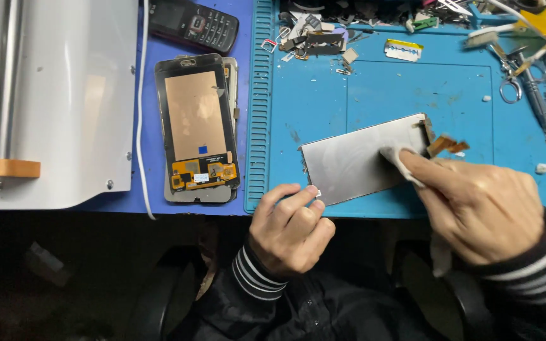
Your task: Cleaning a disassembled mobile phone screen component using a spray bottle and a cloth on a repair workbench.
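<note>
The display panel lies on the blue mat, long axis rising left to right. The left hand pinches its near-left corner. The right hand, grip closed on a white cloth, apparently presses near the right end.

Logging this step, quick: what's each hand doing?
Left hand: pinching the display panel at its corner.
Right hand: holding a white cloth on the panel.

— How many phone screens?
— Two: one silvery panel at centre, one face-down assembly left of centre.
— Keypad phones?
— One, top.
— Razor blades?
— One, upper right.
— Scissors?
— One pair, far right.
</note>
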